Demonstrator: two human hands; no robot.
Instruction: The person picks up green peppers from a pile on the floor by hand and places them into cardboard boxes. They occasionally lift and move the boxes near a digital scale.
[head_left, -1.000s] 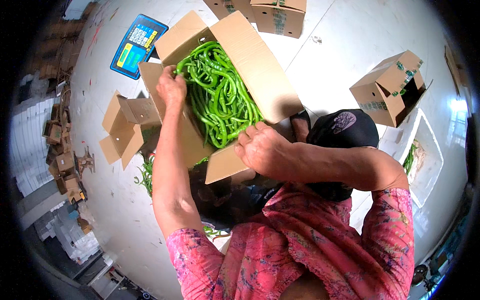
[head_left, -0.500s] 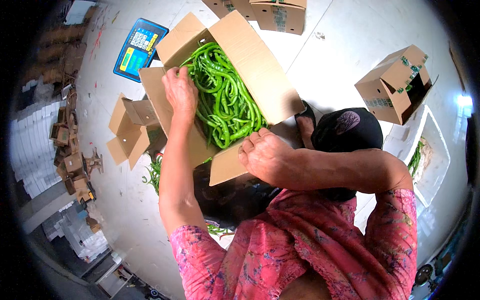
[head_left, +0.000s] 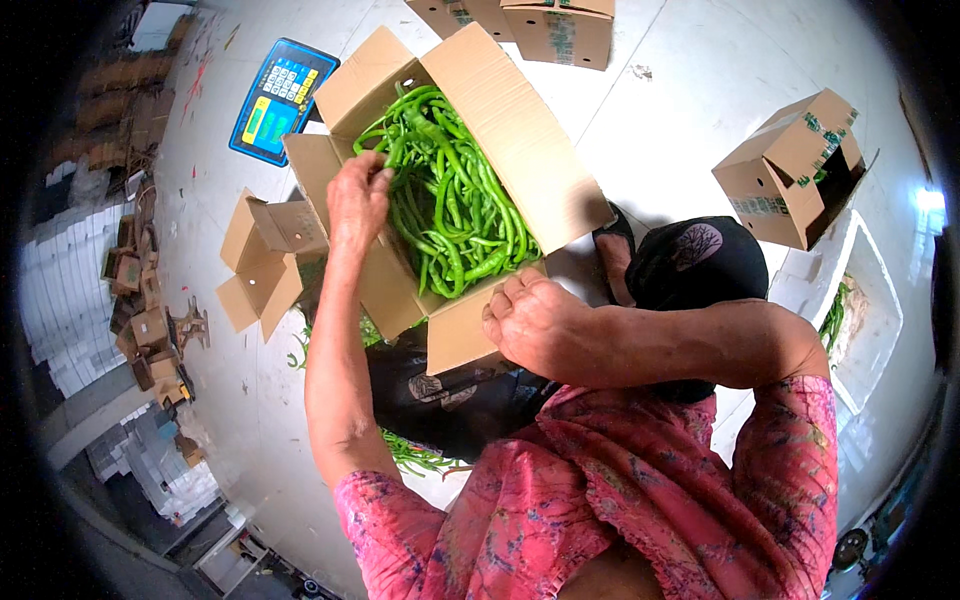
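Observation:
An open cardboard box [head_left: 515, 125] full of long green chili peppers [head_left: 455, 195] stands tilted in front of me. My left hand [head_left: 360, 200] is at its left side, over the edge of the peppers. Its fingers are curled toward the thumb, and what lies between them is hidden. At the box's near end my right hand [head_left: 535, 312] is closed over the edge of the near flap [head_left: 460, 338], its knuckles up, close to the lowest peppers.
A scale display [head_left: 284, 100] with a blue frame sits beyond the box's left side. A smaller open carton [head_left: 262, 275] lies left. Taped boxes [head_left: 560, 38] stand far off, another carton [head_left: 790, 165] at right beside a white foam bin [head_left: 875, 330]. Loose peppers [head_left: 420, 455] lie near my legs.
My left hand has shifted slightly down along the box's left side, and its forearm has swung left. The peppers at the far end lie differently. My right hand stays on the flap.

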